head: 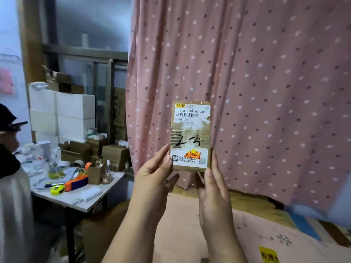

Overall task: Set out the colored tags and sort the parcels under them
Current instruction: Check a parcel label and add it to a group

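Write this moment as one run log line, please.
parcel upright | left hand and right hand holding bottom | yellow tag below

Pink dotted curtain [266,92] hangs beside a cluttered table [79,203].

Lay at five o'clock: pink floral bedsheet [218,234], with yellow tag [269,254] directly on top, lower edge.

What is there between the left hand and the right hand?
In the head view, the lower end of the cardboard parcel sits between the left hand and the right hand; both hold it upright.
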A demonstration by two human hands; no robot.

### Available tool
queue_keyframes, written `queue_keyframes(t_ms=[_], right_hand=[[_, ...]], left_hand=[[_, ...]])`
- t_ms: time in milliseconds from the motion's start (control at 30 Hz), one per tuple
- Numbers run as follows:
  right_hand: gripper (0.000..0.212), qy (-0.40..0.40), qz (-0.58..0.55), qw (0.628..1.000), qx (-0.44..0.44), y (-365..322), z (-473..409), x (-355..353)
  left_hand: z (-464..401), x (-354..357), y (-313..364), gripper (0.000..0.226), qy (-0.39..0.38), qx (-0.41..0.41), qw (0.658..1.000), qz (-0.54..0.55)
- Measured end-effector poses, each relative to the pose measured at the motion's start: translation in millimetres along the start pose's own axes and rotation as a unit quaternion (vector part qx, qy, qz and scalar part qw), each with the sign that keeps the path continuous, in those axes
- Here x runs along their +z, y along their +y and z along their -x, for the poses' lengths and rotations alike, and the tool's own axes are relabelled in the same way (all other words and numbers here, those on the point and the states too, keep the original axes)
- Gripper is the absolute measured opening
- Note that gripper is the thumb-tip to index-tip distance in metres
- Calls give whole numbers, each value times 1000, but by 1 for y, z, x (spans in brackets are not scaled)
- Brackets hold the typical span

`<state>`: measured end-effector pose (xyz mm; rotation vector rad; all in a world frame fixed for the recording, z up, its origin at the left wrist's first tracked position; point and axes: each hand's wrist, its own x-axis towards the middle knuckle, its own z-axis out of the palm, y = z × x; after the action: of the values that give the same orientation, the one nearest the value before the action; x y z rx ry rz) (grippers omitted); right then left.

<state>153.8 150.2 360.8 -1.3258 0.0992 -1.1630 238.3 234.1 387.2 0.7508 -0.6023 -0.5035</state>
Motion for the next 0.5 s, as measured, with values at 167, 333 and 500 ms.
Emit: queue_keyframes(t_ms=[167,333,500], right_hand=[[65,-7,8,1000,-23,-14,3,4],[54,40,-28,998,-25,-16,7,11],[33,138,-172,974,49,-21,6,11]], left_hand=[[7,4,11,31,-18,12,999,-32],[13,5,11,40,-6,8,999,-30],[13,12,8,29,28,-23,999,24]])
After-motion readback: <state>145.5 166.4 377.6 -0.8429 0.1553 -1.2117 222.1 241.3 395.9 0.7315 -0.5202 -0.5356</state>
